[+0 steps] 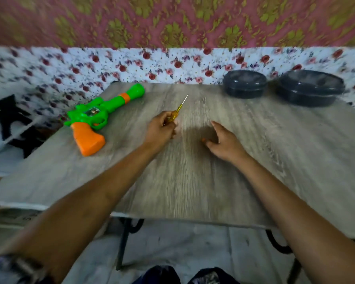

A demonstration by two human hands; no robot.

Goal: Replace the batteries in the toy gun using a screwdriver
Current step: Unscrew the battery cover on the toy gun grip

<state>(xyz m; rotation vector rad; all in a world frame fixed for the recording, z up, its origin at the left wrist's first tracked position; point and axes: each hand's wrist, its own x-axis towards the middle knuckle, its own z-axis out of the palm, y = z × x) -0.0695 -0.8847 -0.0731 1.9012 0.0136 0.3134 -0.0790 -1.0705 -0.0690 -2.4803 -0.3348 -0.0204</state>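
Observation:
A green toy gun (98,113) with an orange grip lies on its side at the left of the wooden table (193,177), muzzle pointing away to the right. My left hand (162,128) is closed around a screwdriver (177,110) with a yellow handle; its thin metal shaft points up and away. The hand is to the right of the gun, not touching it. My right hand (223,140) hovers low over the table's middle with fingers spread; a small orange speck shows by the thumb tip. The frame is blurred by motion.
Two dark round lidded containers (244,84) (310,90) stand at the table's far right edge. A floral cloth (152,64) lies behind the table, and black items sit off the left edge. The table's near edge is above my knees.

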